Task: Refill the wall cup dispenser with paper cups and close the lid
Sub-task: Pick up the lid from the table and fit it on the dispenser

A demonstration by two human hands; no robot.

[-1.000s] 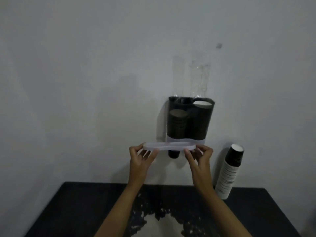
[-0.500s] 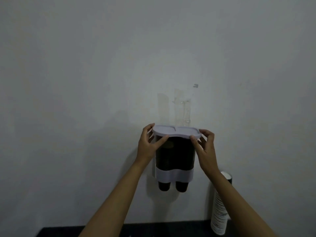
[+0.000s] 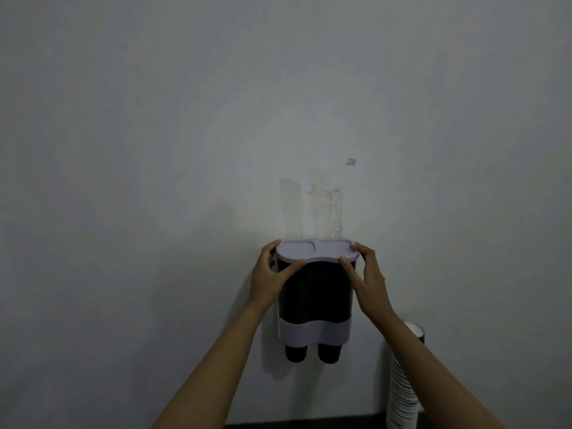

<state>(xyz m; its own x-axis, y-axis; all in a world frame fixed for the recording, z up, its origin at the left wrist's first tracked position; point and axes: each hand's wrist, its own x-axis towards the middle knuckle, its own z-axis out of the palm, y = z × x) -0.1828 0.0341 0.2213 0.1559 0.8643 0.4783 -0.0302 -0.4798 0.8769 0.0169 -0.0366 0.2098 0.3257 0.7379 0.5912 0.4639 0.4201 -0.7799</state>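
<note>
We see a pale lavender lid [image 3: 315, 251], our dispenser [image 3: 314, 292] dark with a lavender band, black cups [image 3: 312, 353] beneath, white striped cup stack [image 3: 402, 394], grey wall [image 3: 154, 150].

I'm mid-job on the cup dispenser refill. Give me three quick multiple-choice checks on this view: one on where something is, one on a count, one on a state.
1. Where is the spare stack of cups?
A. Lower right of the dispenser
B. Above the dispenser
C. Far left of the wall

2. How many cup bottoms poke out under the dispenser?
A. One
B. Two
C. Four

3. What is the state of the lid?
A. Lying on the counter
B. Missing from view
C. On top of the dispenser, held at both ends

Answers:
1. A, the stack stands low on the right, partly behind the right forearm.
2. B, two dark bottoms hang side by side below the pale band.
3. C, the left hand and right hand grip the lid's ends on the dispenser's top.
</note>
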